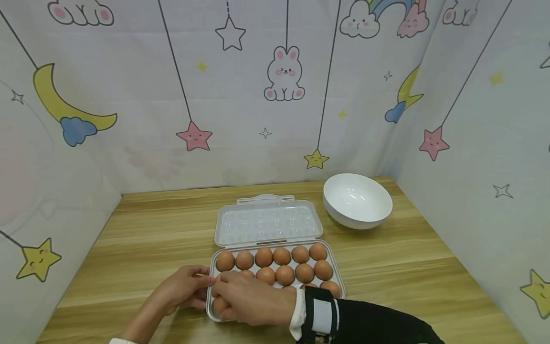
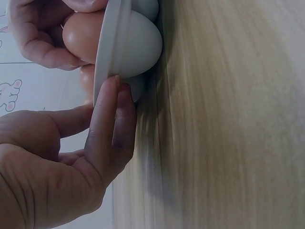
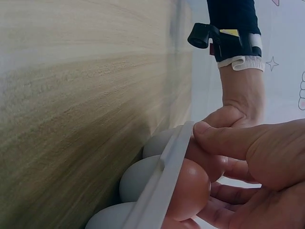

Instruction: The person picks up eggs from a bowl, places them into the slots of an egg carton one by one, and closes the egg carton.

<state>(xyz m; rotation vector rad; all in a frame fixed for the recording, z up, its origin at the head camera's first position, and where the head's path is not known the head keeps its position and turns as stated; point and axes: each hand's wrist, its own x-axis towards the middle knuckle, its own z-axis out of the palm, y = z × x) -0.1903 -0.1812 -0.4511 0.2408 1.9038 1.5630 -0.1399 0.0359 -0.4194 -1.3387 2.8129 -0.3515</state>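
A clear-white plastic egg carton (image 1: 336, 270) lies on the table, its lid (image 1: 268, 223) folded back flat behind it. Brown eggs (image 1: 285, 275) sit in rows in its cups. At the front left corner, my right hand (image 1: 255, 298) grips an egg (image 1: 220, 305) from above, with the thumb near the carton's rim. That egg is partly hidden by the fingers. My left hand (image 1: 184, 289) pinches the left rim, thumb on the inner side and fingers outside, as the left wrist view shows. My right forearm covers part of the front row.
A white bowl (image 1: 358, 222) stands at the back right, beside the lid. The wooden table (image 1: 163, 229) is bordered by printed cloth (image 1: 240, 110) at the back and on both sides.
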